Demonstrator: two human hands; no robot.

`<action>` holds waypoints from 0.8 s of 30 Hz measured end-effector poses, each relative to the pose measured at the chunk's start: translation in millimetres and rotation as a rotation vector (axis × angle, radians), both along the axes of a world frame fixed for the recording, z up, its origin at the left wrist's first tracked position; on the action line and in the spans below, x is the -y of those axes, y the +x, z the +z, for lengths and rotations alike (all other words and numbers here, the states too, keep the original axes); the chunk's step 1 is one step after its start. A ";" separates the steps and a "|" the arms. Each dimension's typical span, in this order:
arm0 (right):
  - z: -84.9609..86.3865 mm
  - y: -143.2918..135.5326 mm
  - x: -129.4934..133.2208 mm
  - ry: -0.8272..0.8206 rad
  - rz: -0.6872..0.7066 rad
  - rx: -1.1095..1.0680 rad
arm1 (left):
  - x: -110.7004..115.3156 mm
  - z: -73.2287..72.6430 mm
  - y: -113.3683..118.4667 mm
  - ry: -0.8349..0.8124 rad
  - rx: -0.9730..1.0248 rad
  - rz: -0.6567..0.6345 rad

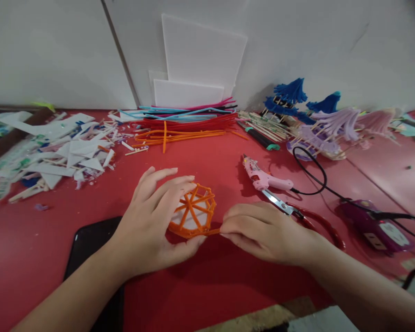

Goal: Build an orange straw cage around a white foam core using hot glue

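Note:
An orange pipe-cleaner dome frame [195,210] with spokes sits on the red table [210,281], over something white. My left hand [155,221] cups it from the left, fingers over its top and thumb under its near rim. My right hand [263,228] pinches the loose orange end sticking out at the frame's lower right edge.
A pink glue gun [264,177] with a black cord and red-handled scissors [307,221] lie right of my hands. A dark phone [90,249] lies near my left forearm. Pipe cleaners [186,122], white foam scraps [65,147], foam sheets and tasselled stick models [318,124] line the back. A purple power strip [376,226] sits far right.

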State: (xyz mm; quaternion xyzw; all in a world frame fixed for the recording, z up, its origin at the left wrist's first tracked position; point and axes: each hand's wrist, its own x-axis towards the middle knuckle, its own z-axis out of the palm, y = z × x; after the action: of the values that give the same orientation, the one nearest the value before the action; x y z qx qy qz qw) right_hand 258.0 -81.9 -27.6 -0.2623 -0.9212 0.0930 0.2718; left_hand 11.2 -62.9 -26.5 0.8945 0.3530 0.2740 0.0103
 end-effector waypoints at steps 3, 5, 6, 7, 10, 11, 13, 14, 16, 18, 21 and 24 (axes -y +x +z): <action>-2.0 -0.1 -2.8 0.151 -0.008 -0.011 | 1.4 3.3 2.0 0.027 0.008 -0.016; -0.6 -1.6 -3.8 0.210 -0.007 -0.022 | 2.7 5.4 4.0 0.043 0.014 -0.039; 0.4 -2.6 -4.0 0.231 -0.004 -0.029 | 3.5 6.1 5.1 0.045 0.019 -0.052; 1.4 -3.7 -3.8 0.250 -0.002 -0.033 | 4.3 6.4 6.1 0.043 0.027 -0.062; 3.5 -6.8 -3.1 0.281 -0.013 -0.033 | 6.0 6.2 8.3 0.031 0.035 -0.070; 3.8 -7.5 -3.0 0.285 -0.019 -0.032 | 6.4 6.1 8.7 0.029 0.031 -0.070; 4.0 -8.5 -3.3 0.289 -0.034 -0.033 | 6.7 6.2 9.0 0.029 0.025 -0.067; 3.9 -8.7 -3.5 0.287 -0.037 -0.033 | 6.8 6.5 9.1 0.030 0.022 -0.066; 3.7 -8.4 -4.2 0.279 -0.038 -0.037 | 7.1 7.5 9.4 0.031 0.022 -0.064; 3.6 -7.7 -4.8 0.264 -0.033 -0.035 | 7.5 8.5 10.0 0.025 0.024 -0.062; 4.1 -6.7 -5.3 0.273 -0.027 -0.034 | 8.8 8.7 11.4 0.011 0.037 -0.051; 4.2 -6.9 -5.3 0.296 -0.035 -0.030 | 10.1 7.5 12.8 0.023 0.041 -0.037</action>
State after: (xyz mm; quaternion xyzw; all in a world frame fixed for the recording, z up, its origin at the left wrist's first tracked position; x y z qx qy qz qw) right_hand 251.1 -76.6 -23.4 -0.2341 -0.9159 -0.0447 0.3229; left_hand 24.0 -73.0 -19.0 0.8952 0.3328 0.2962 0.0125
